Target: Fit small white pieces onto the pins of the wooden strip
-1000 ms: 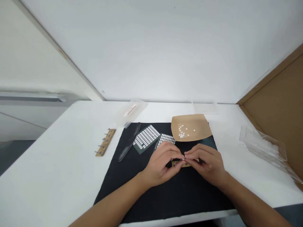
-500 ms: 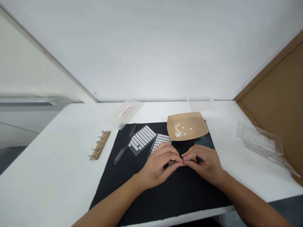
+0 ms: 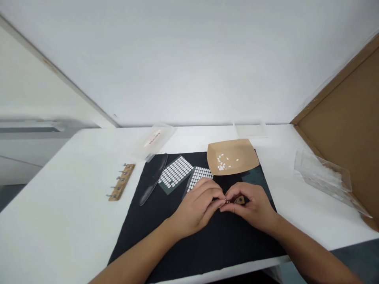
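Observation:
Both of my hands meet over the middle of a black mat (image 3: 207, 244). My left hand (image 3: 198, 207) and my right hand (image 3: 251, 205) pinch together at their fingertips on a small wooden strip with metal pegs (image 3: 238, 200), mostly hidden under the fingers. Just behind my left hand lie two sheets of small white stickers (image 3: 175, 173) (image 3: 199, 176). A brown paper tray (image 3: 237, 152) holding several loose white bits sits behind my right hand.
A second wooden strip with metal pegs (image 3: 120, 182) lies on the white table, left of the mat. A dark curved tool (image 3: 154, 178) rests at the mat's left edge. Clear plastic packaging (image 3: 324, 175) lies at right by a cardboard panel (image 3: 346, 130); a clear bag (image 3: 155, 140) lies behind.
The view has shifted slightly, so everything sits a little further left. My fingertips have closed more tightly over the wooden strip; less of it shows than a second ago.

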{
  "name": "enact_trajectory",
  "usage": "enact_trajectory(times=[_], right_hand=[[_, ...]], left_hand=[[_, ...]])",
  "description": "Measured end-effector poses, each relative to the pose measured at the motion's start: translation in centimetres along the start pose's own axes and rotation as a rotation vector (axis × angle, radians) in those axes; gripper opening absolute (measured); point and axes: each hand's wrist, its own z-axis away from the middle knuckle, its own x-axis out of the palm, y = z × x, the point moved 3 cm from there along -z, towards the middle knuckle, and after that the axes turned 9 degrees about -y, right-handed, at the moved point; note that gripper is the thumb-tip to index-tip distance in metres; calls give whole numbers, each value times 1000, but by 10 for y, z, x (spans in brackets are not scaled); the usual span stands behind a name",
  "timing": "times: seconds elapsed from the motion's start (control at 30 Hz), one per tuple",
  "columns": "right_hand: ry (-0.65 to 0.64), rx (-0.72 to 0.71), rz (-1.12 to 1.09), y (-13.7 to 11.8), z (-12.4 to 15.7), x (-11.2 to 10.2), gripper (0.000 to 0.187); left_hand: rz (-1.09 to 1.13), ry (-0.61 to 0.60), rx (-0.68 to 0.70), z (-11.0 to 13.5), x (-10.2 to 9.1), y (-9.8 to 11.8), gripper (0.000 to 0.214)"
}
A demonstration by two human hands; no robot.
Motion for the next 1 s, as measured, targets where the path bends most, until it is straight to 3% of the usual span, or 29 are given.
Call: enact_trajectory(times=[0.23,0.37,0.67,1.0], right_hand=[[-173,84,-163,-2,-1,-4,8],[-226,49,-251,-3,0,-4,5],[41,-270,49,-6,-1,-2,6],[189,-368,257,-5,2,0,13]], left_hand=[[-60,-12,51,2,-2,2,10],[-131,10,98,3,-4,6,9],[20,166,93,-1,-5,3,19],[214,174,-9,-1,-3,-2,23]])
